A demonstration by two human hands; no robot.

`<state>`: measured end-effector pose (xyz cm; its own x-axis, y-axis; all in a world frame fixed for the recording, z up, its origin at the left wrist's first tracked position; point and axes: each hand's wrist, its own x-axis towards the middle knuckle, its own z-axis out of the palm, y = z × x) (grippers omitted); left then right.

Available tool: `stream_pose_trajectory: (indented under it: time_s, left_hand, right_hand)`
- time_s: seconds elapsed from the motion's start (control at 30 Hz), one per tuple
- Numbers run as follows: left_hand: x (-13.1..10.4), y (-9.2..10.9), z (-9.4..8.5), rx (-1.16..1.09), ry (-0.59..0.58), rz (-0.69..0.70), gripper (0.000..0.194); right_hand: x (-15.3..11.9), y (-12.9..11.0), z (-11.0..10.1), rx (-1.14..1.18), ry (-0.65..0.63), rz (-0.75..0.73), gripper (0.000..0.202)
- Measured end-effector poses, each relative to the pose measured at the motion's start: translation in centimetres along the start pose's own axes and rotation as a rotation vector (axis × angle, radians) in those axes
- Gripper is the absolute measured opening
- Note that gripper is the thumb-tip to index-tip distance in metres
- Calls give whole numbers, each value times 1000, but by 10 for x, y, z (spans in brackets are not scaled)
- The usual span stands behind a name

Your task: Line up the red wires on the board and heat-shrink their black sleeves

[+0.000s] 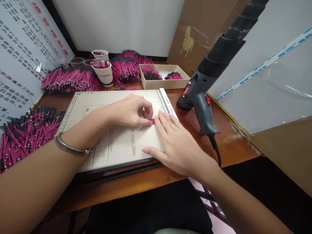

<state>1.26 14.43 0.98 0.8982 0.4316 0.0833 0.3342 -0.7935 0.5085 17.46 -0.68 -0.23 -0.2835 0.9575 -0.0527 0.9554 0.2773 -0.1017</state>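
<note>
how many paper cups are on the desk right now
2. One paper cup stands by the pink wire piles; another paper cup stands behind it, near the wall. Clear plastic cups beside them are not counted.

Two hands, left hand (129, 112) and right hand (176, 143), one cutting board (109, 130), one heat gun (202, 97), two paper cups (104, 73), one cardboard tray (165, 84), one bracelet (70, 148)

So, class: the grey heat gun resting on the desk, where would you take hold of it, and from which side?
Grip the heat gun by its grey handle, coming from the right, where the wooden desk is bare. The handle juts toward the desk's front edge while the black barrel angles up and away. The cord leaves the handle's base, so close your hand above it. The right hand lies nearest.
</note>
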Motion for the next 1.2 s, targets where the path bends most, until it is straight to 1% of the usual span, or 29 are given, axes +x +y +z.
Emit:
stream_pose_trajectory:
  time_s: [0.2,0.4,0.63,0.73,0.8,0.87,0.93,1.03,1.2]
  left_hand:
    - [0,0,-1,-43,-12,-12,28]
    - [1,0,0,-50,-6,-16,27]
    - [0,-3,-1,-85,-18,-2,30]
    - [-1,-8,-3,3,37,-5,36]
    - [-2,-13,-4,100,108,-32,40]
    - [-3,-18,-4,161,150,-66,48]
    - [-4,-23,-3,177,140,-82,61]
    - [-4,-28,-2,182,80,-79,76]
    - [-3,-30,-1,181,54,-67,83]
  right_hand:
    - [-2,0,1,-7,-9,0,109]
    - [-2,1,3,9,30,-8,109]
    - [-1,-1,-1,-21,-23,23,108]
    - [-1,0,-1,-21,1,7,107]
    - [-1,1,1,-23,14,2,107]
    - [-2,1,2,-24,25,-1,108]
    - [-2,1,2,-24,32,-6,108]
    - [-1,0,1,-33,20,-4,108]
    - [0,-2,-2,-49,-21,19,109]
